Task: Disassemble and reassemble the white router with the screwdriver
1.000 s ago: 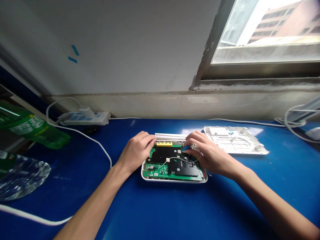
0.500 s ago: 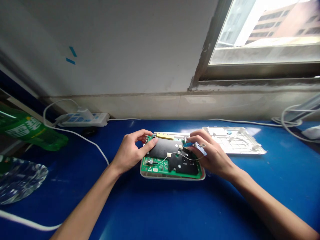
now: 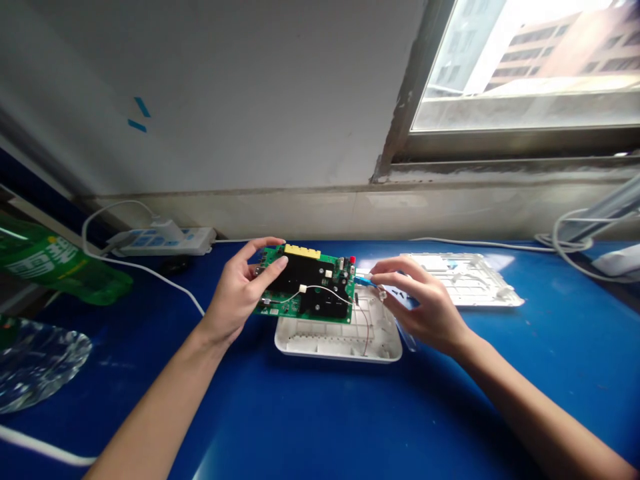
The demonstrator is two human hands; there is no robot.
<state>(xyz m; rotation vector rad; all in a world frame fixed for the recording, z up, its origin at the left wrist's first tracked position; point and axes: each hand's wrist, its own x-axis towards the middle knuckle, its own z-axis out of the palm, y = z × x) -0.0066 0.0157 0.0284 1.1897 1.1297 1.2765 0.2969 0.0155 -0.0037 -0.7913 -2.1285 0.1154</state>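
Note:
A green circuit board (image 3: pixel 273 311) with a black metal plate and a yellow port block is held up, tilted, over a white plastic casing (image 3: pixel 320 350). My left hand (image 3: pixel 245 287) grips the board's left edge, thumb on top and fingers behind. At its right edge, a small blue connector (image 3: pixel 364 281) points into the board. My right hand (image 3: pixel 425 297) is closed around the outer end of that connector, with thumb and fingertips near it. A thin white wire (image 3: pixel 327 289) crosses the black plate, and a thin reddish wire hangs into the casing.
Behind my right hand lies a white ribbed cover (image 3: pixel 475 283) on the blue table (image 3: pixel 320 420). A power strip (image 3: pixel 195 241) with a white cable stands at the back left. Green-labelled bottles (image 3: pixel 60 263) lie at the left; coiled cable (image 3: pixel 565 240) is at the right.
The circuit board has come up out of the white casing and shifted left in my left hand, baring the casing's inside. My right hand stays at the blue connector, slightly left of before.

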